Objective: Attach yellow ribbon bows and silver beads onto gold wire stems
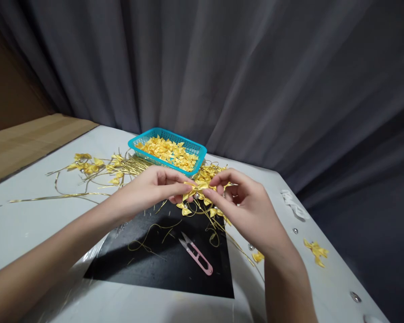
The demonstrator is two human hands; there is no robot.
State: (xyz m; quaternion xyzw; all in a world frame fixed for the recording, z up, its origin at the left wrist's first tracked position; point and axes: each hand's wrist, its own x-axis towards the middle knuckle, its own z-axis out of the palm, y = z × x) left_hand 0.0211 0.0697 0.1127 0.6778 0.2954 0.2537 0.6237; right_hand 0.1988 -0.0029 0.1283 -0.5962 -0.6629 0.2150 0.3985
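My left hand (155, 188) and my right hand (242, 202) meet above the black mat (161, 264). Both pinch a small yellow ribbon bow (198, 187) between fingertips, with thin gold wire trailing down from it. More yellow bows hang or lie just under my fingers. A teal basket (198, 148) full of yellow bows stands behind my hands. Pink thread snips (197, 254) lie on the mat below my hands.
Gold wire strands and bows (94, 168) are scattered across the white table at left. Loose bows lie near the right edge (316, 252), beside a white scrap (294, 204). Grey curtain hangs behind; cardboard lies at far left (27, 139).
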